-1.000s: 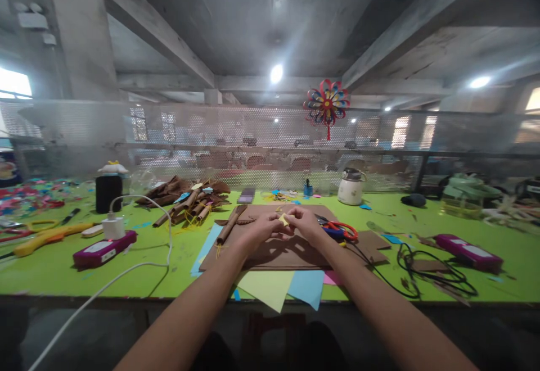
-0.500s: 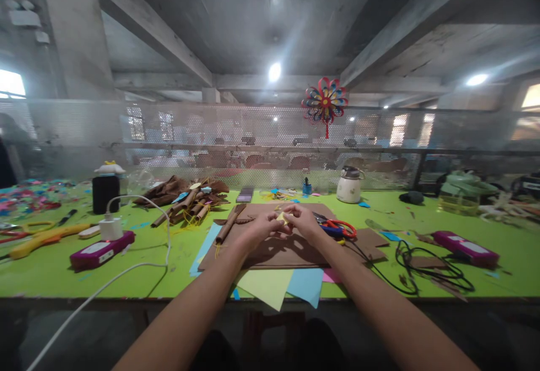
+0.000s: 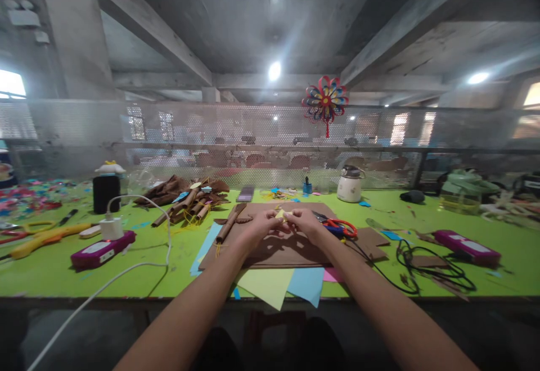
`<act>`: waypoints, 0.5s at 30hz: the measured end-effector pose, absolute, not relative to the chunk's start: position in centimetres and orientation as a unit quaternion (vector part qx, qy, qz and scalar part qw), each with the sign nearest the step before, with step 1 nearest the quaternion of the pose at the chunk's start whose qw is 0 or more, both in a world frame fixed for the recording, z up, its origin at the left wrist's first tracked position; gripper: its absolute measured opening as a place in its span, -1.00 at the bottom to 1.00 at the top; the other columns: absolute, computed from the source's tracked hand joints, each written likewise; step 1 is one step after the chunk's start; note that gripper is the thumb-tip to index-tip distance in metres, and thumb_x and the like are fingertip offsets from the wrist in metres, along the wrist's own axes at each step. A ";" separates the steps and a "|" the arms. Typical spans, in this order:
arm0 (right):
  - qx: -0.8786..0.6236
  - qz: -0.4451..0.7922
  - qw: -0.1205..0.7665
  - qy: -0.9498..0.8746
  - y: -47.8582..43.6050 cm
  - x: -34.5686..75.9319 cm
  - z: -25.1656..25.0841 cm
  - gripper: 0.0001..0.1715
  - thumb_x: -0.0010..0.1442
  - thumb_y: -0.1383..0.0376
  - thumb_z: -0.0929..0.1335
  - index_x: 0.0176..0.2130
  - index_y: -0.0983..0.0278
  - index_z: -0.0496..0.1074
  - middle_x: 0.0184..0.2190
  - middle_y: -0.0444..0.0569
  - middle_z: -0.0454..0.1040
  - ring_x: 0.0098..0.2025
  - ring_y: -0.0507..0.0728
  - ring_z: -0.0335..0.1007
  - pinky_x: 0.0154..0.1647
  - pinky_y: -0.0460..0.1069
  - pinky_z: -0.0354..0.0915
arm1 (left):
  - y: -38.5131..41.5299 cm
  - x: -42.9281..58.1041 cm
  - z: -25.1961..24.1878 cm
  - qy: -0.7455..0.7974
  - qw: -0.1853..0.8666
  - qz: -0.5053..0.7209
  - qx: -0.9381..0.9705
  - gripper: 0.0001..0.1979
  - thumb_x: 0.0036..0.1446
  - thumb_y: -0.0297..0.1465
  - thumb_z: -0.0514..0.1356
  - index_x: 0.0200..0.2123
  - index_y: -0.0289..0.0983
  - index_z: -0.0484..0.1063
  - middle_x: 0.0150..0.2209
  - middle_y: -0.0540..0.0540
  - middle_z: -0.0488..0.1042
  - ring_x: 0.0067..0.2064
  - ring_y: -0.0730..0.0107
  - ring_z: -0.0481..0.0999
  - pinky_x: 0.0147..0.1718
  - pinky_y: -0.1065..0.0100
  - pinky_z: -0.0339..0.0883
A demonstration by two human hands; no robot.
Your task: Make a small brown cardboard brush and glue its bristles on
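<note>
A small piece of pale yellow paper (image 3: 281,213) is pinched between my two hands, above a brown paper sheet (image 3: 270,256). My left hand (image 3: 265,227) grips it from the left, fingers closed. From the right, the fingertips of my right hand (image 3: 304,224) press on it too. Just left of my hands lies a rolled brown paper tube (image 3: 230,224) with yellow string at its lower end. Red-handled scissors (image 3: 346,228) rest to the right of my right hand. Yellow (image 3: 268,285) and blue paper (image 3: 306,286) stick out under the brown sheet.
Brown rolled pieces form a pile (image 3: 189,199) at back left. A purple power strip (image 3: 103,250) with a white cable stands left; another power strip (image 3: 467,248) and a black cable (image 3: 434,270) lie right. A white flask (image 3: 349,184) stands behind, before a perforated metal screen (image 3: 253,163).
My right hand's fingers have lowered and closed in on the yellow paper, nearer my left hand. At the far left edge, a dark figure is gone from view. The things on the table stay put.
</note>
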State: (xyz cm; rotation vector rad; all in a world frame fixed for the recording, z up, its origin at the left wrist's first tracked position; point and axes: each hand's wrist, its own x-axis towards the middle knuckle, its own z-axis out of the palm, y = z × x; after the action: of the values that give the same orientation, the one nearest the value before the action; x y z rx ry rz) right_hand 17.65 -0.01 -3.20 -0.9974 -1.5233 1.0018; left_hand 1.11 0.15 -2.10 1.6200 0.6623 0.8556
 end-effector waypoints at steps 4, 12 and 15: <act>-0.396 0.404 0.523 -0.638 0.0 17.5 -3.3 -0.57 -0.11 0.02 0.40 -0.63 0.32 0.30 -0.75 -0.18 0.29 -0.68 -0.05 0.13 -0.63 -0.12 0.04 | 0.5 1.1 -2.3 0.279 0.572 0.376 0.673 -0.71 -0.02 -0.21 0.26 -0.37 -0.35 0.40 -0.36 -0.22 0.54 -0.31 0.28 0.53 -0.30 0.31 0.35; -0.388 0.394 0.538 -0.636 0.2 17.4 -3.5 -0.60 -0.11 0.03 0.40 -0.59 0.31 0.30 -0.73 -0.20 0.28 -0.68 -0.05 0.12 -0.63 -0.12 0.06 | 0.9 1.0 -2.7 0.270 0.584 0.382 0.664 -0.72 0.00 -0.23 0.26 -0.36 -0.35 0.39 -0.33 -0.25 0.54 -0.28 0.27 0.53 -0.28 0.30 0.35; -0.389 0.390 0.538 -0.638 0.4 17.4 -3.7 -0.60 -0.09 0.04 0.39 -0.60 0.31 0.30 -0.72 -0.19 0.29 -0.67 -0.05 0.13 -0.62 -0.12 0.07 | 0.8 1.0 -2.6 0.275 0.583 0.383 0.661 -0.72 -0.01 -0.23 0.26 -0.36 -0.34 0.39 -0.34 -0.25 0.54 -0.27 0.27 0.53 -0.28 0.30 0.34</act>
State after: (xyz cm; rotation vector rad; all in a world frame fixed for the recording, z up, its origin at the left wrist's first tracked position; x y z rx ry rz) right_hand 17.41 0.40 -3.68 -0.9246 -1.5168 0.9283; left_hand 0.99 0.85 -2.64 1.5431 0.6419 0.8950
